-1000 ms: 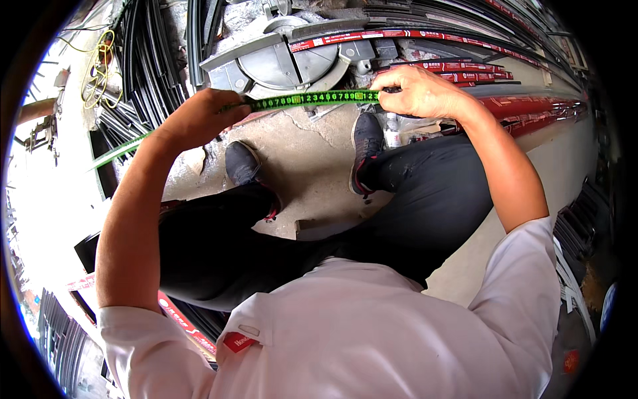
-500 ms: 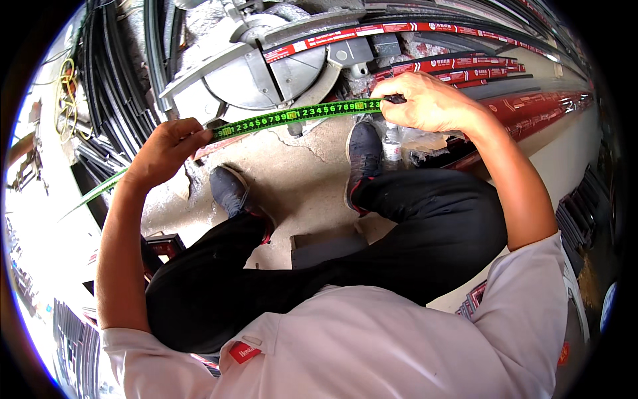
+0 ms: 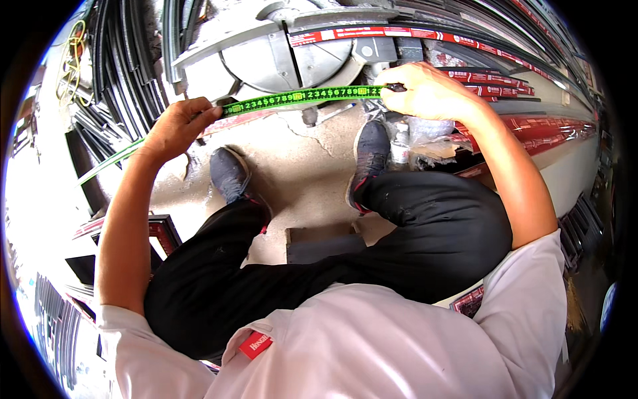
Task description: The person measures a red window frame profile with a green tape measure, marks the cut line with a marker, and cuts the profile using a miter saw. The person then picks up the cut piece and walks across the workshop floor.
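Note:
A bright green tape measure (image 3: 302, 98) with black markings is stretched between my two hands, level with the near side of a round metal saw table (image 3: 266, 60). My left hand (image 3: 181, 130) is closed on it, thumb and fingers pinching the strip. More of the green strip runs out past my left wrist, down to the left. At the other end, my right hand (image 3: 422, 93) grips the tape, with a small dark piece showing at the fingertips. Whether that is the case or the end hook, I cannot tell.
Bundles of dark strips (image 3: 119, 66) lie at the left, near a yellow cord (image 3: 74, 63). Long mouldings with red labels (image 3: 405, 33) extend to the far right. A clear plastic bottle (image 3: 400, 146) stands beside my right shoe (image 3: 372, 146). A dark block (image 3: 325, 249) lies between my legs.
Both hands have shifted slightly right in the picture, and the left has risen a little. The span of tape between them is shorter. The view has also moved somewhat.

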The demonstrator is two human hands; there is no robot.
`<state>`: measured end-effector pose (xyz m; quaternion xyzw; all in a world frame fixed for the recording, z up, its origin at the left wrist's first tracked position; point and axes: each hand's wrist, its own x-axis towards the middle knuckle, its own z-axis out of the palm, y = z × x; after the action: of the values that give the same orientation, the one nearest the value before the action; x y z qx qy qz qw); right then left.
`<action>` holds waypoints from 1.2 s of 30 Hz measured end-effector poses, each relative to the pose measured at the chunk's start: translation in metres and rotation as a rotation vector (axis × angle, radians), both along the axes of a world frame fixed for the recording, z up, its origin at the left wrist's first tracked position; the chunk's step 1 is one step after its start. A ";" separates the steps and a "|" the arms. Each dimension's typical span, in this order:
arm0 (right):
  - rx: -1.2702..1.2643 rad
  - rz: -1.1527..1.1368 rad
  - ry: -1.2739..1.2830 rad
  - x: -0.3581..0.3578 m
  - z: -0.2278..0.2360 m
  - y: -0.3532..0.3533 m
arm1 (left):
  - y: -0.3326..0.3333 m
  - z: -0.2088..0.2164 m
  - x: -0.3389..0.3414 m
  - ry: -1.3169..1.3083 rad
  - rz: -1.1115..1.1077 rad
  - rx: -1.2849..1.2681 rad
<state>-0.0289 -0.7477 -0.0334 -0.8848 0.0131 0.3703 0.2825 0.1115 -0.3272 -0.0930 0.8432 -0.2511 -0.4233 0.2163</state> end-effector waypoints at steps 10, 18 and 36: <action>0.063 -0.017 -0.063 -0.002 -0.055 0.000 | 0.011 -0.011 -0.008 -0.034 0.027 0.062; 0.103 -0.081 0.064 -0.014 -0.108 0.013 | 0.029 -0.033 -0.018 -0.028 -0.006 0.194; -0.020 0.023 0.091 -0.095 -0.205 0.040 | 0.042 -0.089 -0.046 0.099 -0.336 0.474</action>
<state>-0.1238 -0.7075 -0.2387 -0.8700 0.0193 0.4132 0.2685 0.0656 -0.2850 -0.1817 0.7952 -0.2702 -0.5407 -0.0479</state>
